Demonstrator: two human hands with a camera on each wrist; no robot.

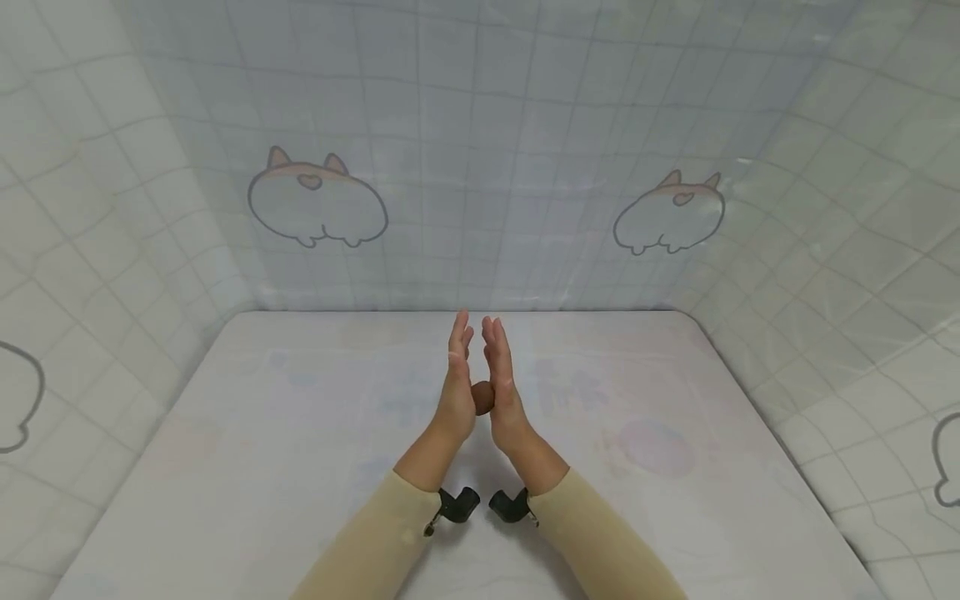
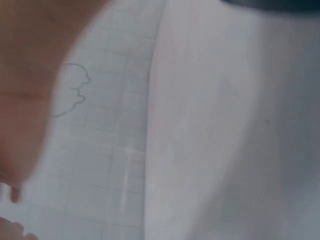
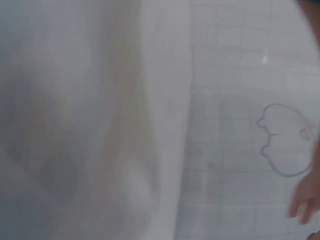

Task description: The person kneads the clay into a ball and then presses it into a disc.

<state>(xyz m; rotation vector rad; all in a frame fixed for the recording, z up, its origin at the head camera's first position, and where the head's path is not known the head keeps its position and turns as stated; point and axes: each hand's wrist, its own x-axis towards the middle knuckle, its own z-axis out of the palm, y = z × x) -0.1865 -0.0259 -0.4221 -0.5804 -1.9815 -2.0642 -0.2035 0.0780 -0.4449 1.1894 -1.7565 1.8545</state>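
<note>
A small brown ball (image 1: 483, 398) sits between the two palms in the head view; its material cannot be told. The left hand (image 1: 456, 392) touches it from the left, fingers straight and pointing away toward the back wall. Facing it, the right hand (image 1: 502, 396) touches the ball's other side, also with straight fingers. A gap shows between the fingertips of the two hands. In the left wrist view, part of a hand (image 2: 22, 125) fills the left edge, blurred. Only some fingers (image 3: 305, 200) show at the right edge of the right wrist view, and the ball is out of sight there.
Beneath the hands lies a pale table (image 1: 300, 433) with faint coloured patterns. Grid-patterned curtains (image 1: 480, 208) with animal drawings hang behind and at both sides. Small dark wrist cameras (image 1: 459, 505) stick out at the cream sleeves (image 1: 375, 533).
</note>
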